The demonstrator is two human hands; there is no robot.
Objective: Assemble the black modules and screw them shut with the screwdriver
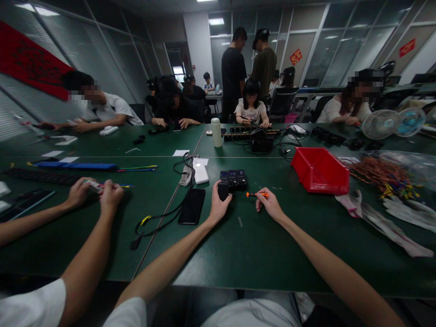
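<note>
My left hand (218, 206) is closed around a small black box (223, 191), thumb along its near right side. Just beyond it, a row of black modules (235, 178) sits on the green table (259, 254). In my right hand (271, 205) is a small screwdriver with an orange and black handle (252, 195), pinched between the fingers. Its front end points left toward the black box, a short gap apart. Left of my left hand lies a black phone (191, 206) on the tabletop.
A red bin (320, 170) stands right, near copper wires (384, 175) and white gloves (388, 227). Black cables (160, 218) and a white device (200, 171) lie left. A pale bottle (215, 132) stands farther back. A co-worker's hands (97, 193) are at far left.
</note>
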